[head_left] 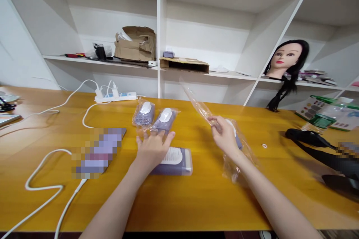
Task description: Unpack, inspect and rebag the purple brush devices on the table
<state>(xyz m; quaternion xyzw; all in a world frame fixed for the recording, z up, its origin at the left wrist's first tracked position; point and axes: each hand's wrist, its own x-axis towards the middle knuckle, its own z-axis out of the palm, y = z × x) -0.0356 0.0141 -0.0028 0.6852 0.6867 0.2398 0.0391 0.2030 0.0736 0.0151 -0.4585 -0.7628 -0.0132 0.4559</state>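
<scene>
- Currently, right hand [223, 134] pinched closed on a clear plastic bag [241, 160], a device [239, 142] inside it, above the table [196, 203].
- Left hand [153, 150] open, fingers spread, just beside two bagged devices [154, 116].
- Risk: slick film slipping from the pinch, dropping the device.
- Obstacle: purple brush [175, 161] just beyond the left hand.
- Around: power strip [115, 97], cables [45, 183], mannequin head [286, 59] on a shelf [230, 75].

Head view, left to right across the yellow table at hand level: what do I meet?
White cable, pixelated flat object, left hand, right hand pinching clear plastic, small white ring, black strap.
</scene>
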